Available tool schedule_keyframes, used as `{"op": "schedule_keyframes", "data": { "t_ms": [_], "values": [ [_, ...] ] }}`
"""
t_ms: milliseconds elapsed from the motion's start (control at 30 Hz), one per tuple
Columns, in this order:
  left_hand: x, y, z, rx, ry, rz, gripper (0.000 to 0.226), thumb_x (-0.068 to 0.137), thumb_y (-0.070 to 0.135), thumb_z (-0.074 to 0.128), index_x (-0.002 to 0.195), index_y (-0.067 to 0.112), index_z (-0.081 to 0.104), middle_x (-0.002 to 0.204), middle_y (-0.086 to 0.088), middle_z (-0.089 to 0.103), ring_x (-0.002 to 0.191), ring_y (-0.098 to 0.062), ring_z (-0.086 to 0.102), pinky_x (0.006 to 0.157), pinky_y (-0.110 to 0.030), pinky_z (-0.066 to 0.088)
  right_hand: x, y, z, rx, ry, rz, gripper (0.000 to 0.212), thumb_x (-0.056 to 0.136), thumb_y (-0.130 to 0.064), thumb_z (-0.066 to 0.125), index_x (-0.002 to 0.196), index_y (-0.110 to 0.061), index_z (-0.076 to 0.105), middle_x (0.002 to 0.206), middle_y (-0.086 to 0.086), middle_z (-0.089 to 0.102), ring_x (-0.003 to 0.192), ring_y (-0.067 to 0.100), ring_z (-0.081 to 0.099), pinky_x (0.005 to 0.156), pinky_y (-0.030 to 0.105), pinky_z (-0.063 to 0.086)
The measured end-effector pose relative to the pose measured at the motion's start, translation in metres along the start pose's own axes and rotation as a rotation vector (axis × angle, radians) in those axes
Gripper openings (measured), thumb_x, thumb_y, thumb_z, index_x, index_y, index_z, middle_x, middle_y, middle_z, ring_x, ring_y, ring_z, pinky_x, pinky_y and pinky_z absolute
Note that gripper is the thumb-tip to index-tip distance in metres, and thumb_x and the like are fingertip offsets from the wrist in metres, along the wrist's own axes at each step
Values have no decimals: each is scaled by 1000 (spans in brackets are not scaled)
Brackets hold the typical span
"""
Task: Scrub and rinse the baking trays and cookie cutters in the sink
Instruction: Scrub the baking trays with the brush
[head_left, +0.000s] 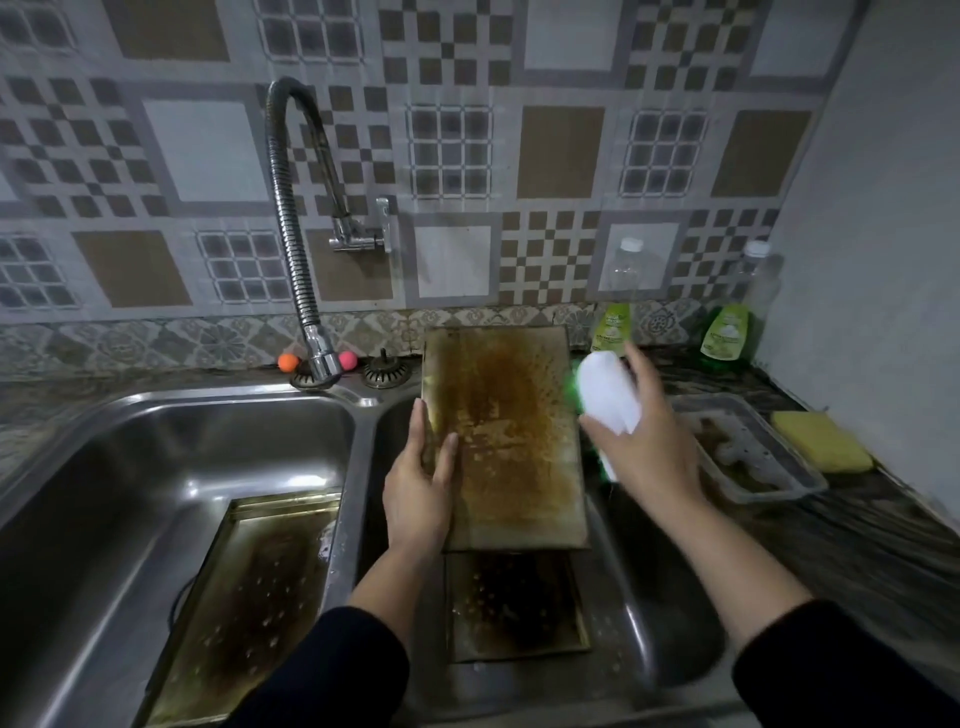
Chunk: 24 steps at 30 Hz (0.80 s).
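A rust-stained baking tray (511, 441) stands tilted over the right basin of the double sink (156, 415). My left hand (421, 483) grips its left edge, thumb on the face. My right hand (649, 441) holds a blurred green bottle with a white label (605, 395) beside the tray's right edge. A second dirty tray (514, 608) lies flat under the held one. A third tray (249, 597) leans in the left basin. No cookie cutters are recognisable.
The flexible tap (322, 358) hangs over the divider between the basins. Two green soap bottles (613, 327) (727, 332) stand at the back of the counter. A clear plastic tray (748, 452) and a yellow sponge (821, 441) lie at the right. A drain strainer (385, 370) sits behind the sink.
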<state>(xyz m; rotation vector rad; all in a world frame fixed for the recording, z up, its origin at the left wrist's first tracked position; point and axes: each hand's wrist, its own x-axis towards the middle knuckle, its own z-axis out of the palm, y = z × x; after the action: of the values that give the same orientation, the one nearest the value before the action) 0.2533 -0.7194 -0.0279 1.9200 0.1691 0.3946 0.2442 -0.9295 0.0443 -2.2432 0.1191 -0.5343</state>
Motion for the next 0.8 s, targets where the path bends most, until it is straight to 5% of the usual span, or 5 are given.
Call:
{"op": "schedule_keyframes", "data": {
  "t_ms": [167, 267, 500, 633, 800],
  "values": [
    [3, 19, 5, -80, 17, 44, 54, 92, 51, 48, 143, 38, 37, 107, 22, 59, 100, 1, 60, 80, -17, 45, -34, -1, 32, -112, 33, -217, 72, 80, -27, 71, 142, -39, 37, 134, -8, 56, 120, 17, 55, 88, 28, 46],
    [-4, 28, 12, -144, -60, 110, 50, 96, 39, 50, 142, 49, 31, 113, 39, 49, 102, 22, 49, 84, -3, 41, 15, -18, 23, -105, 110, -254, 69, 84, -29, 68, 144, -36, 35, 136, -6, 55, 117, 19, 56, 79, 22, 42],
    [-6, 40, 14, -172, -5, 116, 49, 98, 35, 49, 141, 50, 33, 121, 32, 48, 97, 29, 46, 80, 5, 37, 9, -17, 29, -20, -38, -254, 71, 82, -31, 68, 142, -45, 32, 127, -4, 62, 102, 16, 63, 70, 15, 45],
    [-6, 37, 7, -85, 41, 116, 50, 98, 35, 49, 138, 57, 30, 101, 36, 50, 91, 28, 48, 84, -8, 38, -65, 6, 46, 97, -125, -332, 73, 78, -33, 72, 137, -54, 33, 136, -17, 53, 117, 8, 57, 90, 15, 44],
    [-23, 48, 33, -64, -9, 159, 50, 98, 37, 46, 136, 63, 27, 114, 25, 54, 107, 7, 54, 93, -23, 43, 42, -30, 34, 53, 60, -266, 69, 85, -33, 66, 145, -34, 32, 120, -1, 65, 91, 8, 57, 68, 14, 40]
  ]
}}
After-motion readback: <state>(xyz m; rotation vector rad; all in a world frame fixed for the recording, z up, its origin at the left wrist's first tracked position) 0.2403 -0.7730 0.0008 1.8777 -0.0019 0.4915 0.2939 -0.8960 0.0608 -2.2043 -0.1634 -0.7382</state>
